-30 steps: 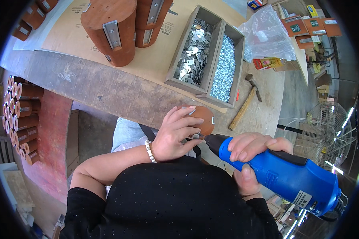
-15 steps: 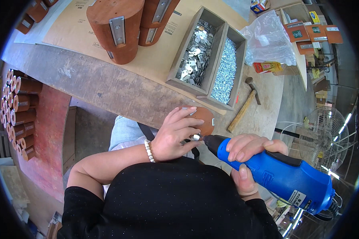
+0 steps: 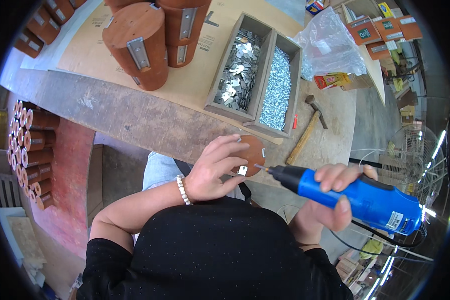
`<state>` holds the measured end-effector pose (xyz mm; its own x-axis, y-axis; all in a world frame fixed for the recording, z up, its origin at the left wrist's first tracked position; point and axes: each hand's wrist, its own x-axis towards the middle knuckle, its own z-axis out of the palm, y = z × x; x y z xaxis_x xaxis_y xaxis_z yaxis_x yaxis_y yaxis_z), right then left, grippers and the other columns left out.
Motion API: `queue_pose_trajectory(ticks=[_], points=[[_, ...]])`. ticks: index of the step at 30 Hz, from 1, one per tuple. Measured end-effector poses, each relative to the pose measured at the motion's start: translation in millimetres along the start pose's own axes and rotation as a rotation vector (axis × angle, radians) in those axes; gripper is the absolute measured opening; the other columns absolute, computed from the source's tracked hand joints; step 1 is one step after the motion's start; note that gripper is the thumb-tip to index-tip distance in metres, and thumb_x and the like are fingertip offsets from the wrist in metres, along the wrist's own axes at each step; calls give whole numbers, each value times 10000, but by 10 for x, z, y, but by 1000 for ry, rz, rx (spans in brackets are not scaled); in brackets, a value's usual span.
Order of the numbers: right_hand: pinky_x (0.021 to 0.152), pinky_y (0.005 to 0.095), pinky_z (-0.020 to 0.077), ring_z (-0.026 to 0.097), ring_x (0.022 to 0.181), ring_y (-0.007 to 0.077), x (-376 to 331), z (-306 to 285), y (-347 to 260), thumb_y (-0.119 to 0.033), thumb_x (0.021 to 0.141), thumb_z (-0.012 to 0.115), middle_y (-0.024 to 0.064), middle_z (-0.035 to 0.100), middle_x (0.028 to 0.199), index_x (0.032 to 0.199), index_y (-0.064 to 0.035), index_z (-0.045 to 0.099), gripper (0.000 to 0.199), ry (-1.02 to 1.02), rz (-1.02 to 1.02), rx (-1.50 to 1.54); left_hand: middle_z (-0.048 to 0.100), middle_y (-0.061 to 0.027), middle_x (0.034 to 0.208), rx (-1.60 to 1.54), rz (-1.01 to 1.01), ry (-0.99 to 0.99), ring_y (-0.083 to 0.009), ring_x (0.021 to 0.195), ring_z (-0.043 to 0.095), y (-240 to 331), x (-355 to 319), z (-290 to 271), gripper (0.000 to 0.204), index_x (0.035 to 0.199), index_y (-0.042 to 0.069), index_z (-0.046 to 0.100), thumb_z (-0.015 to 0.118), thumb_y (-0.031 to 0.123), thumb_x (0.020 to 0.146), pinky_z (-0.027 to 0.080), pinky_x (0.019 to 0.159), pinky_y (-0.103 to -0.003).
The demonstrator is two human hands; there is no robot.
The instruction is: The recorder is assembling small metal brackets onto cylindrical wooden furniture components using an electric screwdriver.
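Observation:
My left hand (image 3: 216, 167) is closed on a reddish-brown round wooden piece (image 3: 255, 152) at the bench's near edge, fingers bent over its top. A small shiny metal plate (image 3: 242, 170) shows on the piece by my thumb. Another bit of metal sits at its right rim. In my right hand (image 3: 335, 192) is a blue electric screwdriver (image 3: 372, 204), its black nose and thin bit pointing left. The bit's tip is close to the round piece and apart from the small plate. My left fingers hide part of the piece.
Beyond my hands, a two-part wooden box (image 3: 257, 120) holds metal plates and silvery screws. A hammer (image 3: 305, 137) lies right of it. Brown tapered wooden blocks (image 3: 137, 50) with metal strips stand on cardboard (image 3: 87, 52). More brown pieces (image 3: 37, 145) are stacked left. A fan (image 3: 415, 167) stands right.
The screwdriver has drawn back to the right, away from the small plate, which shows more fully. My left hand still grips the round piece. The whole view has shifted slightly.

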<state>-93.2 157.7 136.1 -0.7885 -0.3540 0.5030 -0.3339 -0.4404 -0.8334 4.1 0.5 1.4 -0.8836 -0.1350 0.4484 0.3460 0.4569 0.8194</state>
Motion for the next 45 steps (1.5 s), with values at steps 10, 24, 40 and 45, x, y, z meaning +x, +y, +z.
queue_pose_trajectory(ticks=[10, 24, 40, 45], points=[[649, 388, 451, 526, 659, 212, -54, -375, -59, -123, 736, 615, 87, 506, 796, 1254, -35, 315, 605, 109, -99, -15, 349, -215, 1244, 203, -227, -56, -381, 1129, 420, 154, 161, 139, 940, 1296, 43, 346, 847, 258, 530, 422, 910, -423], [637, 386, 460, 535, 638, 216, -94, -627, -61, -107, 743, 608, 97, 508, 773, 1264, -36, 296, 612, 176, -133, 91, 412, -201, 1186, 254, -247, -324, -366, 1082, 465, 227, 405, -98, 1009, 1379, 18, 223, 793, 109, 551, 422, 919, -390], [638, 384, 465, 536, 635, 214, -160, -663, -94, -114, 738, 614, 93, 508, 768, 1265, -36, 293, 622, 194, -116, 120, 627, -66, 991, 394, -123, -595, -266, 959, 568, -243, 1798, -39, 282, 1000, 61, 630, 645, 188, 749, 444, 806, -399], [622, 380, 465, 535, 632, 216, -190, -699, -153, -120, 740, 616, 96, 509, 772, 1253, -36, 292, 613, 151, -190, 67, 629, -49, 852, 945, 99, -757, -227, 917, 562, -540, 1845, 480, 181, 913, 124, 658, 625, 159, 739, 394, 804, -386]])
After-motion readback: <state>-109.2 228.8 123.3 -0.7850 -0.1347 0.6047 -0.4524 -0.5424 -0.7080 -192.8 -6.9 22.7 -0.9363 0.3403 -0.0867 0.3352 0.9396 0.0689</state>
